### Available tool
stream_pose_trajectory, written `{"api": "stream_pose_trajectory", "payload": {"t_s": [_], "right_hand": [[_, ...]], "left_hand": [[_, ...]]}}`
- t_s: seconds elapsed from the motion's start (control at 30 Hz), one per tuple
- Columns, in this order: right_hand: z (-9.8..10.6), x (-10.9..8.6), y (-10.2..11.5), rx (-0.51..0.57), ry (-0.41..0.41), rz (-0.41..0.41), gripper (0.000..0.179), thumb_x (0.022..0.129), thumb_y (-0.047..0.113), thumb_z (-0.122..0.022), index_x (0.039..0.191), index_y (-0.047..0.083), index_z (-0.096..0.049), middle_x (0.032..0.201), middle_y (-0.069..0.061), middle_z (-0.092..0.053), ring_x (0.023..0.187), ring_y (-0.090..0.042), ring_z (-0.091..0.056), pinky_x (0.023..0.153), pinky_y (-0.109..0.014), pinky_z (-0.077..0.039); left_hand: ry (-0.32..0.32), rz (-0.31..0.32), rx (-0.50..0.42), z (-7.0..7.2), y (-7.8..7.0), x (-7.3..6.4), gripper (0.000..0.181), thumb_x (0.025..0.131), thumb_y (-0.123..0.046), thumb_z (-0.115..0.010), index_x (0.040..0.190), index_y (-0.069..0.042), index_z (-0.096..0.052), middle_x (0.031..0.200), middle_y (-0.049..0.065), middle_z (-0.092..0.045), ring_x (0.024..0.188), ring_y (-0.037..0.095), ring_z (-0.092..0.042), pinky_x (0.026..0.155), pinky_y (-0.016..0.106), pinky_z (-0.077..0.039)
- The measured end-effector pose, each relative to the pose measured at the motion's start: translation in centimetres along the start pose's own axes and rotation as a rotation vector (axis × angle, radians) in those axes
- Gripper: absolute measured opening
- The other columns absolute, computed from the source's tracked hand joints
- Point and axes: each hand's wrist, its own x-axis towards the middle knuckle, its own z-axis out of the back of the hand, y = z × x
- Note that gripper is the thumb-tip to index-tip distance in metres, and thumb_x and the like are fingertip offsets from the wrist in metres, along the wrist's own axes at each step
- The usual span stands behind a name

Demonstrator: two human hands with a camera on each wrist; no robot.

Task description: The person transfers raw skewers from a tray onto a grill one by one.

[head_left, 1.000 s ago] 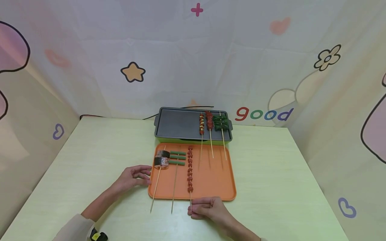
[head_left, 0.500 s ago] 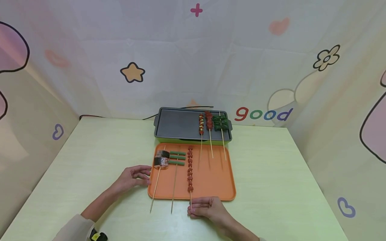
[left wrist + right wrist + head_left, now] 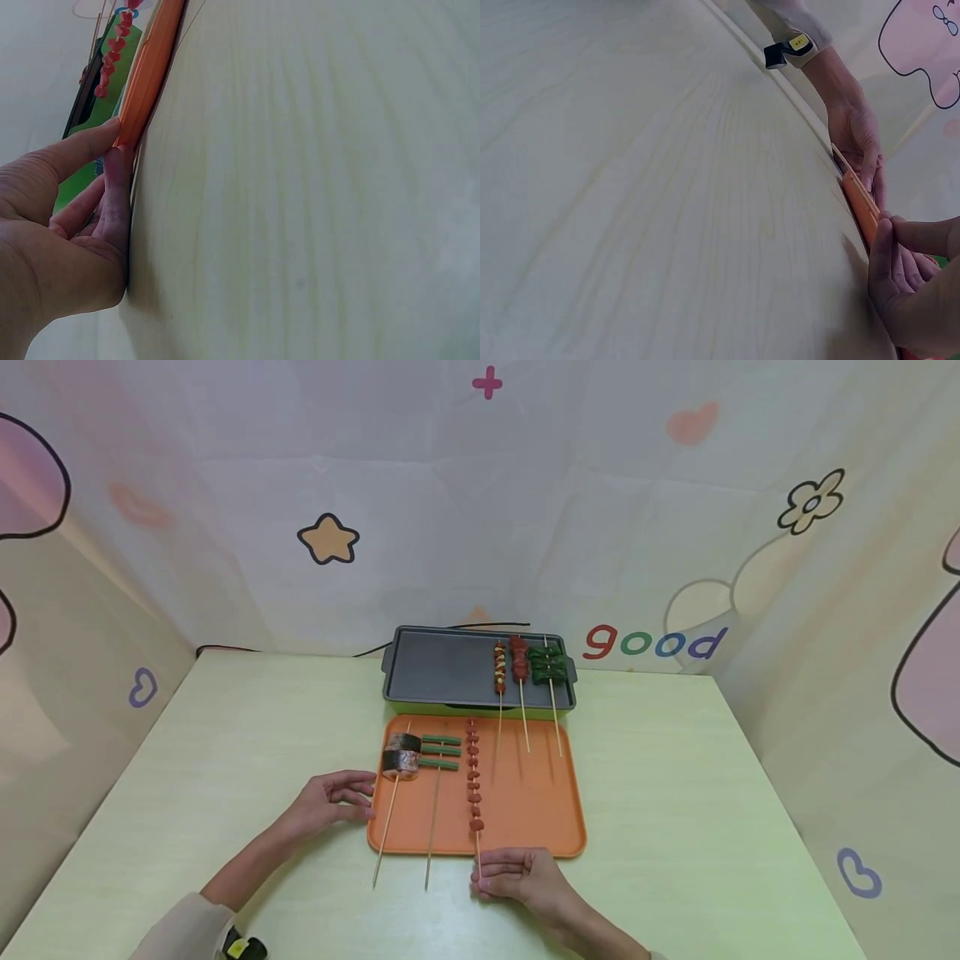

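My right hand [image 3: 525,881] pinches the bare lower end of a skewer of small red pieces [image 3: 474,777] between thumb and fingers, at the tray's front edge. In the left wrist view these red pieces [image 3: 114,54] show just above the orange tray [image 3: 150,82]. My left hand [image 3: 330,802] holds the left rim of the orange tray [image 3: 525,818], thumb and forefinger at the edge. Left on the tray lie a skewer of thick rolls with dark bands [image 3: 401,756] and a skewer of green sticks [image 3: 440,752]; their stick ends reach past the front rim.
Behind the tray stands a grey grill plate [image 3: 442,668] on a green base. On its right side lie a red-and-yellow skewer [image 3: 500,668], a red meat skewer [image 3: 519,660] and a green leafy skewer [image 3: 547,665]. Their sticks overhang the tray. A printed curtain [image 3: 480,527] surrounds the pale table [image 3: 660,793].
The held red skewer has shifted slightly, its lower end moving right and the skewer tilting a little. My right hand moved a touch right with it. My left hand stays at the tray.
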Motion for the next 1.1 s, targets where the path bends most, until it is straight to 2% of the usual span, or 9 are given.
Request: {"api": "stream_pose_trajectory", "payload": {"t_s": [0.3, 0.53, 0.8, 1.1], "right_hand": [[-0.2, -0.3, 0.1, -0.009, 0.008, 0.016, 0.041, 0.089, -0.003, -0.074, 0.125, -0.018, -0.062, 0.105, -0.017, -0.078, 0.093, -0.020, -0.078, 0.085, -0.028, -0.061], [-0.9, -0.9, 0.2, -0.057, 0.024, 0.034, 0.044, 0.088, 0.003, -0.077, 0.125, -0.015, -0.064, 0.106, -0.017, -0.078, 0.093, -0.018, -0.078, 0.086, -0.026, -0.060], [-1.5, -1.4, 0.6, -0.022, 0.062, 0.040, 0.046, 0.090, 0.002, -0.075, 0.128, -0.018, -0.060, 0.103, -0.012, -0.079, 0.091, -0.012, -0.077, 0.086, -0.028, -0.060], [-1.5, -0.7, 1.6, -0.055, 0.033, 0.102, 0.046, 0.089, 0.002, -0.076, 0.126, -0.019, -0.060, 0.109, -0.021, -0.076, 0.093, -0.014, -0.077, 0.088, -0.030, -0.060]], "left_hand": [[0.004, -0.007, 0.002, 0.0, -0.1, 0.0, 0.060, 0.090, -0.010, -0.077, 0.143, 0.005, -0.053, 0.125, 0.018, -0.068, 0.095, 0.006, -0.069, 0.083, 0.019, -0.055], [-0.002, -0.005, 0.004, 0.0, 0.0, 0.0, 0.060, 0.090, -0.010, -0.077, 0.143, 0.006, -0.053, 0.124, 0.017, -0.069, 0.095, 0.006, -0.069, 0.083, 0.019, -0.056], [-0.015, 0.004, 0.025, 0.0, -0.1, -0.1, 0.059, 0.090, -0.010, -0.077, 0.142, 0.005, -0.054, 0.123, 0.017, -0.070, 0.095, 0.007, -0.069, 0.083, 0.019, -0.055], [-0.017, 0.005, 0.025, -0.1, -0.1, -0.1, 0.058, 0.090, -0.009, -0.077, 0.142, 0.005, -0.054, 0.122, 0.016, -0.070, 0.095, 0.008, -0.070, 0.082, 0.019, -0.054]]}}
